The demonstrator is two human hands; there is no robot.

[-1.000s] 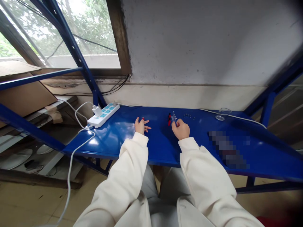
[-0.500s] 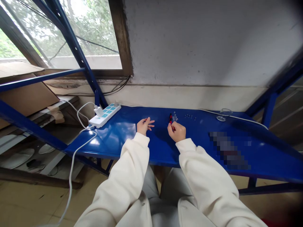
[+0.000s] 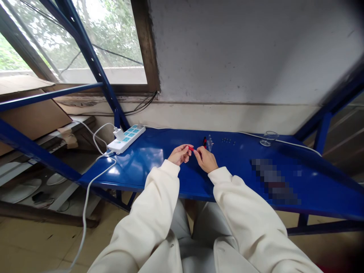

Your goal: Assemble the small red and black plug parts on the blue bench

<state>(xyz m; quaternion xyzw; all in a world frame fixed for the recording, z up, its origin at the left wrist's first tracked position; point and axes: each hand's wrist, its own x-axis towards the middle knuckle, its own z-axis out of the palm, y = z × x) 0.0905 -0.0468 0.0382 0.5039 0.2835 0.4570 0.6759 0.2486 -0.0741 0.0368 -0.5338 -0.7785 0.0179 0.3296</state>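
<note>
My left hand is closed around a small red stick-like piece above the blue tabletop. Fingers of my right hand pinch at the right end of that piece, where a small pale bit shows. Its exact kind is too small to make out. Just beyond my right hand lie red and black pieces beside a cluster of small clear parts. To the right of these, several tiny parts sit in a row.
A white power strip with a plug in it rests at the table's left end. Near the back right stands a clear glass, close to a white cable. A blurred-out dark object lies on the right. Blue frame posts flank the table.
The red piece now shows between my hands. My right hand has moved left and my left hand slightly right; the left fingers, spread before, have closed on the piece.
</note>
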